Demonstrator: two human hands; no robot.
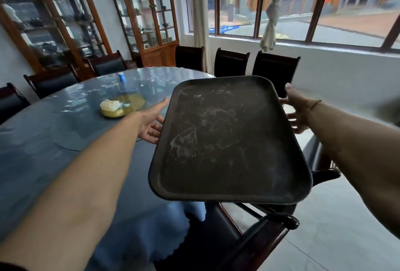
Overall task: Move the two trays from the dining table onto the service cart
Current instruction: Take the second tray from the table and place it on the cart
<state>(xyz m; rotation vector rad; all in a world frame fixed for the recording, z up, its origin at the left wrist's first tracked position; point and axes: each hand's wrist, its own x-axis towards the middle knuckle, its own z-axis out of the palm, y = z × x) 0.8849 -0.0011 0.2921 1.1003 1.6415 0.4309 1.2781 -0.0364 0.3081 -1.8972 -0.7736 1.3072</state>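
Note:
A dark rectangular tray [229,141] with whitish smears is held in the air over the right edge of the round dining table [54,141], above a dark wooden chair. My left hand [151,121] grips its left rim, fingers underneath. On the opposite rim sits my right hand [296,108], thumb on top near the far corner. I cannot tell whether a second tray lies beneath it. No service cart is in view.
The table has a blue cloth under a glass top, with a yellow dish [123,106] and a blue-capped bottle [122,77] near its middle. Dark chairs [275,69] ring the table; one armchair [249,231] stands right below the tray. Glass cabinets line the left wall, windows the right.

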